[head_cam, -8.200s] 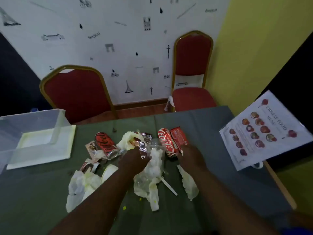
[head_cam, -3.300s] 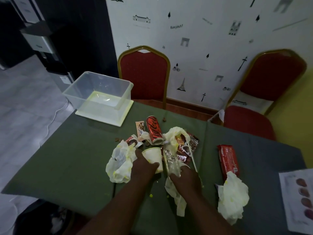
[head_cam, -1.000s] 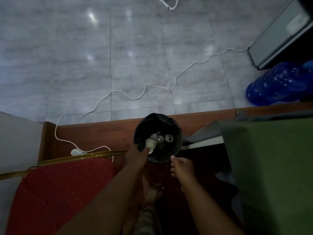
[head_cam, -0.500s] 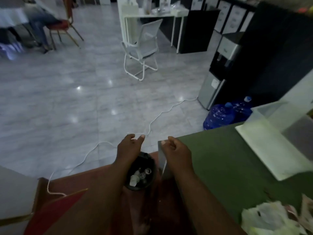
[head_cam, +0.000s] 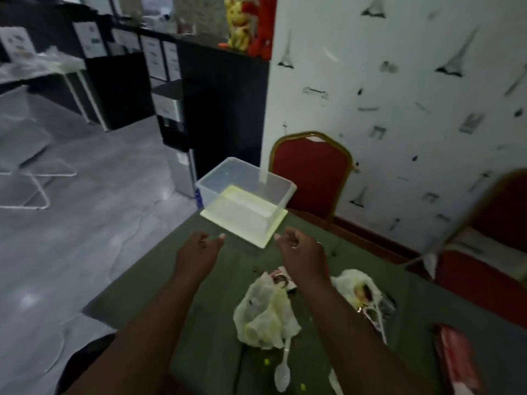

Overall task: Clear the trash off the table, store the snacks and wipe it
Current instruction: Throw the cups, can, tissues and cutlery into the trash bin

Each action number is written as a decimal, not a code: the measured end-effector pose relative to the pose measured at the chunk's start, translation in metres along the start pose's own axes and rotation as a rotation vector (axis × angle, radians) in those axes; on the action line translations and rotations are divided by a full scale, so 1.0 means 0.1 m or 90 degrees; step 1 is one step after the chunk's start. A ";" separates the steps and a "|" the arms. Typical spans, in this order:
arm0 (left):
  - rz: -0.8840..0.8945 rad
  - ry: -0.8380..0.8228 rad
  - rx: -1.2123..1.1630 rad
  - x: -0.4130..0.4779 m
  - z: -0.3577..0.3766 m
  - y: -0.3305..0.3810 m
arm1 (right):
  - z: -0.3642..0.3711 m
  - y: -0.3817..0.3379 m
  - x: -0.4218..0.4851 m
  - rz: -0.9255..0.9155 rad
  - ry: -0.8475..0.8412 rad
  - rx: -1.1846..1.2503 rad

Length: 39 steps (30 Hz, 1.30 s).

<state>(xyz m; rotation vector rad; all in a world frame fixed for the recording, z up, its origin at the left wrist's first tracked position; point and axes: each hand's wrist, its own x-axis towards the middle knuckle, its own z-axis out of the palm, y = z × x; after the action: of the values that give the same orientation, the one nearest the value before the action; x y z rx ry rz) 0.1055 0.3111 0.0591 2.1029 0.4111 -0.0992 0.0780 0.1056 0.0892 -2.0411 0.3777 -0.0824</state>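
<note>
No writing can be read anywhere: the white sheets taped to the dark cabinets are blurred, the red snack packet at the desk's right edge shows only smeared white marks, and the wallpaper carries drawings alone.

The room is dim. A white wall printed with small dark tower and landmark drawings runs along the right. Two red chairs with gold frames stand against it, one behind the table's far end, another at the right edge. A grey tiled floor spreads left, shining faintly. A black cabinet carries a golden cat figurine.
</note>
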 end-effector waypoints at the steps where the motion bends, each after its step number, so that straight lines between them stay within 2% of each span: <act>1: 0.015 -0.033 0.013 -0.01 0.25 0.14 | -0.21 0.16 0.06 0.030 0.031 0.004; 5: 0.016 -0.155 0.033 -0.04 1.00 0.40 | -0.72 0.69 0.20 0.124 0.096 -0.058; 7: 0.025 -0.186 0.102 -0.06 1.26 0.37 | -0.82 0.95 0.26 0.159 0.105 -0.094; 13: 0.047 -0.205 0.378 -0.22 1.50 -0.14 | -0.67 1.50 0.42 0.195 0.040 -0.221; 16: 0.027 -0.219 0.441 -0.33 1.51 -0.42 | -0.41 1.57 0.49 0.197 0.014 -0.232; 21: 0.035 -0.231 0.375 -0.45 1.58 -0.61 | -0.30 1.71 0.51 0.206 0.051 -0.281; 27: 0.096 -0.162 0.273 -0.34 1.44 -0.58 | -0.31 1.66 0.47 0.152 0.114 -0.252; 31: 0.092 -0.110 0.167 -0.22 1.21 -0.50 | -0.31 1.46 0.36 0.075 0.151 -0.200; 39: 0.082 0.014 0.082 -0.08 0.35 -0.42 | 0.03 0.99 0.00 -0.113 0.125 -0.088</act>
<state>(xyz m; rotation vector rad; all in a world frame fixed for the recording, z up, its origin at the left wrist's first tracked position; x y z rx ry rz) 0.0874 0.3001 0.0082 2.2540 0.2869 -0.0281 0.0556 0.0652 0.0019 -2.2076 0.3303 -0.3766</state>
